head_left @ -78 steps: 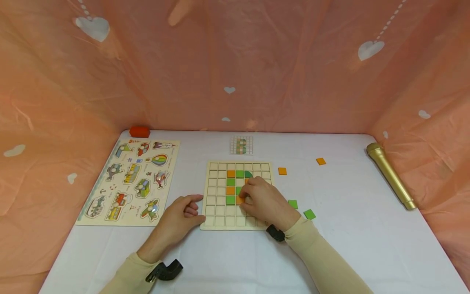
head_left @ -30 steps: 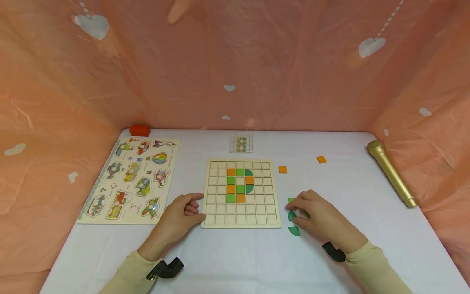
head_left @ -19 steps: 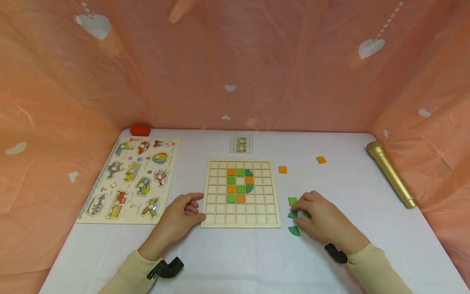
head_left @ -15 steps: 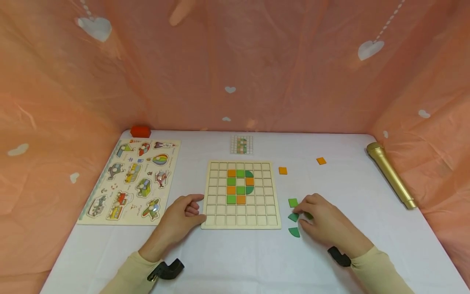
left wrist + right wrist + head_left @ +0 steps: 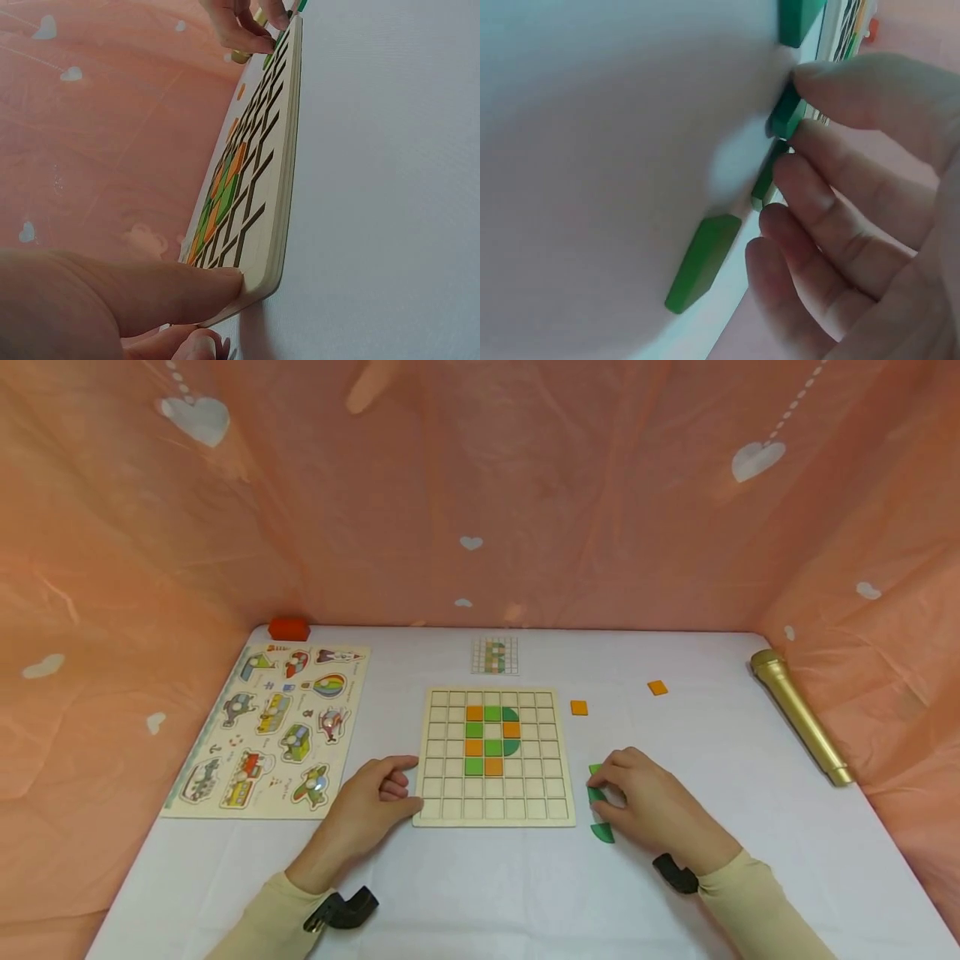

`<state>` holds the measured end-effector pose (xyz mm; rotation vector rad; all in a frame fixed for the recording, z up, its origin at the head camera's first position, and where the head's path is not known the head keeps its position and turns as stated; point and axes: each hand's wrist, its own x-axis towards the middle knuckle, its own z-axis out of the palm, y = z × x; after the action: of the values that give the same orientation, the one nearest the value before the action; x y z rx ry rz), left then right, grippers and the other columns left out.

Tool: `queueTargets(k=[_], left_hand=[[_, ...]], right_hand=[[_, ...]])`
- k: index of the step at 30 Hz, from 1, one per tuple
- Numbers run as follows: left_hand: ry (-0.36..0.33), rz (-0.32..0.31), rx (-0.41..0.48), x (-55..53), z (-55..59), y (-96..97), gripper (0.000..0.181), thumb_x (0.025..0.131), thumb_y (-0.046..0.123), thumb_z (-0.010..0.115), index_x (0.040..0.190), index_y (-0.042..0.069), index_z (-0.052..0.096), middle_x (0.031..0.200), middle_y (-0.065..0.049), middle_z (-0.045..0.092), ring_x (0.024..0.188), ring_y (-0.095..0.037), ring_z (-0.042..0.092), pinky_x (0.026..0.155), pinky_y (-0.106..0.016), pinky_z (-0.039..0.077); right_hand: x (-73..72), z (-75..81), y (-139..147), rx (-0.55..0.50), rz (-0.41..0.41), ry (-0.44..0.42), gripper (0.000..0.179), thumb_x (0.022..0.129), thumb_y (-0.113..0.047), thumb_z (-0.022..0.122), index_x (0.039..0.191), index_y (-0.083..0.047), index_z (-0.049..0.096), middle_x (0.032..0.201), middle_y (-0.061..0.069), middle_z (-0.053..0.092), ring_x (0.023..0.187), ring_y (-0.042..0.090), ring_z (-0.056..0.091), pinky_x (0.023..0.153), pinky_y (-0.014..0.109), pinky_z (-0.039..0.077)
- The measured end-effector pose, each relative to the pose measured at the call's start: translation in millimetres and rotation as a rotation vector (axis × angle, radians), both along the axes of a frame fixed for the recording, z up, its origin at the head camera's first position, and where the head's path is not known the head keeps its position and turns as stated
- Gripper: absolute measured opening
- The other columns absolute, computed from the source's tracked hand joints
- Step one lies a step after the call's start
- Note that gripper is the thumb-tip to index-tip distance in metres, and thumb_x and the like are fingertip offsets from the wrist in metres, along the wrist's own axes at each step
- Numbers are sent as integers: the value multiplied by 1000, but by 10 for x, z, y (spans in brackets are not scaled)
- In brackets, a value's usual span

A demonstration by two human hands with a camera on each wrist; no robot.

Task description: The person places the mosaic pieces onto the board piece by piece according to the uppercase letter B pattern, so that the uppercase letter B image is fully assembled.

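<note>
**Quarter-Round in Hand, Ten Tiles Down**

Just right of the grid board [image 5: 483,810], near the middle of the table [image 5: 480,893], the right hand [image 5: 648,797] pinches a dark green quarter-round [image 5: 784,112] between thumb and index finger, its other fingers loosely bent. The left hand [image 5: 367,802] rests thumb and index finger at the board's left edge toward its near corner, unclenched. From afar I count ten set tiles [image 5: 492,748] forming a P, one cell uncovered in its loop. Toward the table's far edge lies a card [image 5: 495,656] whose pattern seems to reach lower; I judge the work past half, though the print is too small to check. Left over are two orange squares [image 5: 579,707] [image 5: 657,687], two green squares [image 5: 705,262] [image 5: 769,176] and a second quarter-round [image 5: 602,833]. The P's long axis runs from the board's far edge toward its near one, stem on the left. The second quarter-round's square corner points far and right. Fingers mask the pinched piece, so I cannot tell its heading or long axis.
</note>
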<state>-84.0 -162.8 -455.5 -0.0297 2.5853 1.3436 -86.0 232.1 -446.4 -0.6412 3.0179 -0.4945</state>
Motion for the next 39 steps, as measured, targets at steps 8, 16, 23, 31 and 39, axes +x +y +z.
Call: queueTargets(k=[8,16,23,31,39], left_hand=[[3,2,1,15,14,1,55,88,9,85,141,6,68,112,-9,63,95,-13,62,83,-18,54],[1,1,5,3,8,-3,55,89,9,84,141,6,67,113,-9,63,96,-13,62,85,-19,54],[-8,7,11,3,3,-4,55,89,8,84,141,6,67,113,-8,63,96,-13,62,85,-19,54],[-10,6,20,4,-6,2,55,89,7,84,141,5,67,112,-8,63,95,-13,61,83,-19,54],[-10,6,25,11,3,-1,55,88,7,85,140,5,67,111,-8,62,94,-13,61,83,-18,54]], right_hand=[[-123,47,-251,-28,4,34,16,87,-21,86,99,-13,79,100,-7,67,100,12,58,83,33,59],[-353,100,-741,-61,65,21,14,90,-21,82,101,-12,79,100,-5,66,102,15,57,85,34,59],[-430,91,-995,-77,103,44,18,88,-22,87,100,-10,81,96,-3,65,99,16,58,82,33,60],[-437,43,-1039,-49,86,19,16,89,-23,87,102,-12,83,93,-5,64,93,14,55,77,29,55],[-443,19,-1037,-48,85,24,13,91,-21,84,101,-13,83,93,-4,65,95,15,56,78,30,57]])
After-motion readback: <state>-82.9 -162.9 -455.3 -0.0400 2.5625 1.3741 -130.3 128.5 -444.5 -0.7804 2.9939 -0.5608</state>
